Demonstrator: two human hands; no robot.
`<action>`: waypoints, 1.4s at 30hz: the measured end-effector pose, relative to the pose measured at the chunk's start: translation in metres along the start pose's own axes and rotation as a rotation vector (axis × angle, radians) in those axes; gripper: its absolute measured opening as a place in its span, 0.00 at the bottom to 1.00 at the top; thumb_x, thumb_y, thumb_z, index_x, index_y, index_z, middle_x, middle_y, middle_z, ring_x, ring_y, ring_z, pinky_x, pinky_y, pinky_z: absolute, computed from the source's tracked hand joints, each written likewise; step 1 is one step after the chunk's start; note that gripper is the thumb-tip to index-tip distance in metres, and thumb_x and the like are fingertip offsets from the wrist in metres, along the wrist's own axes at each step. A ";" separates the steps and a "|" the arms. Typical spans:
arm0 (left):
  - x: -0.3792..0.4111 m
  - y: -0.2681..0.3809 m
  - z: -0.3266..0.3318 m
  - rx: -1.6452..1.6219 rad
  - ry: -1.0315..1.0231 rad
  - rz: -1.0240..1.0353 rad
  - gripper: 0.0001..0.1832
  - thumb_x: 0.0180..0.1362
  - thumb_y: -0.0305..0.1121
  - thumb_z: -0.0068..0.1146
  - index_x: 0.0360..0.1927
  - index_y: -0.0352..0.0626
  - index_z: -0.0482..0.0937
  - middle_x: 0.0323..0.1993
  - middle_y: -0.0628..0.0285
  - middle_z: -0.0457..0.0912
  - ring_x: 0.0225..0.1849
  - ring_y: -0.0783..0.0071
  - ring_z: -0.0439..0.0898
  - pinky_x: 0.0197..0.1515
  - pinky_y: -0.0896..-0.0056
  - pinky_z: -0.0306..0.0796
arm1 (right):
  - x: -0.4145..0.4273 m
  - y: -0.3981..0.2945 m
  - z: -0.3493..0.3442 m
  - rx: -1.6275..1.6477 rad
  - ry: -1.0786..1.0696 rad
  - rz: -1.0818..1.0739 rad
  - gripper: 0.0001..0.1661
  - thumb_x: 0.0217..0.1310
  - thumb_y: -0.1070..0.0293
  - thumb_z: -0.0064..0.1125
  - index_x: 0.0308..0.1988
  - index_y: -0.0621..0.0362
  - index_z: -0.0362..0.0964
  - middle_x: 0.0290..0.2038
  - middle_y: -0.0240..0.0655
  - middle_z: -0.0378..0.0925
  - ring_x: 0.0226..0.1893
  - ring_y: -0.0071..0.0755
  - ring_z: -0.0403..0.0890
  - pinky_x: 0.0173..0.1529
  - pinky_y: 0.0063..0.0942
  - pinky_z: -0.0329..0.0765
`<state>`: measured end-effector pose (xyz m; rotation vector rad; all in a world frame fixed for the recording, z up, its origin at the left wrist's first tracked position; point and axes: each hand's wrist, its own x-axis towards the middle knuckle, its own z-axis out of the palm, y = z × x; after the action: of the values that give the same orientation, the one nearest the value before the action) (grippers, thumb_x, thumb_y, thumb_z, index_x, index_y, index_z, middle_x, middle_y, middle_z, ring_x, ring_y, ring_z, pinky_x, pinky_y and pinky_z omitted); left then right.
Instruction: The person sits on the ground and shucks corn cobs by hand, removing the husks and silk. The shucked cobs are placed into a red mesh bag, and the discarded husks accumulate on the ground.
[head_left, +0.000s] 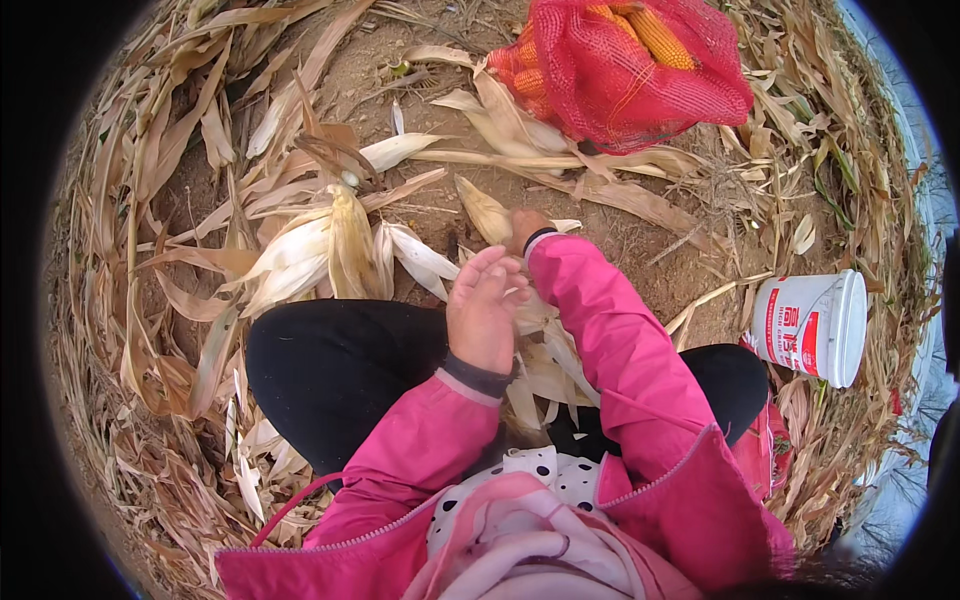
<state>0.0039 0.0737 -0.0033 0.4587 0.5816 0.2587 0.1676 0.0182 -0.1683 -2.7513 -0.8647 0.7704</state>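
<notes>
My right hand (527, 227) is at the lower end of a corn ear in its pale husk (484, 210), mostly turned away beyond the sleeve cuff, so its grip is partly hidden. Nearer my body, my left hand (486, 304) is raised with its palm up and fingers loosely bent, with nothing seen in it. Several husked ears (351, 244) lie on the soil left of my hands. Loose pale husks (536, 360) hang or lie between my legs, below the right forearm.
A red mesh bag (637, 90) with orange corn cobs (660, 41) stands at the top. A white plastic bucket (806, 326) with red print lies tilted at the right, beyond my knee. Dry stalks and leaves (172, 135) surround the bare soil (420, 97). Red mesh (757, 450) shows at the lower right.
</notes>
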 end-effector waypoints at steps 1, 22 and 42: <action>0.001 0.000 -0.001 0.009 0.008 -0.004 0.16 0.56 0.27 0.52 0.49 0.39 0.70 0.38 0.61 0.76 0.37 0.74 0.75 0.42 0.69 0.71 | -0.005 -0.007 0.015 0.004 0.035 0.078 0.27 0.42 0.61 0.64 0.44 0.62 0.69 0.38 0.47 0.78 0.40 0.46 0.80 0.47 0.35 0.75; 0.002 0.014 0.009 0.154 -0.115 0.168 0.13 0.64 0.36 0.49 0.45 0.38 0.74 0.36 0.66 0.79 0.36 0.80 0.76 0.42 0.77 0.70 | -0.194 -0.021 -0.133 1.107 -0.504 -0.347 0.42 0.44 0.69 0.67 0.59 0.63 0.58 0.52 0.37 0.71 0.52 0.27 0.70 0.58 0.26 0.64; -0.020 -0.010 0.013 0.717 -0.222 0.399 0.06 0.52 0.22 0.56 0.34 0.31 0.79 0.30 0.64 0.80 0.33 0.82 0.75 0.37 0.80 0.68 | -0.208 -0.040 -0.113 1.055 0.487 -0.313 0.05 0.58 0.75 0.56 0.36 0.58 0.69 0.27 0.19 0.67 0.27 0.10 0.65 0.32 0.13 0.64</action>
<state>-0.0034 0.0537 0.0104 1.2873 0.3460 0.3706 0.0604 -0.0669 0.0292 -1.6875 -0.5231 0.3067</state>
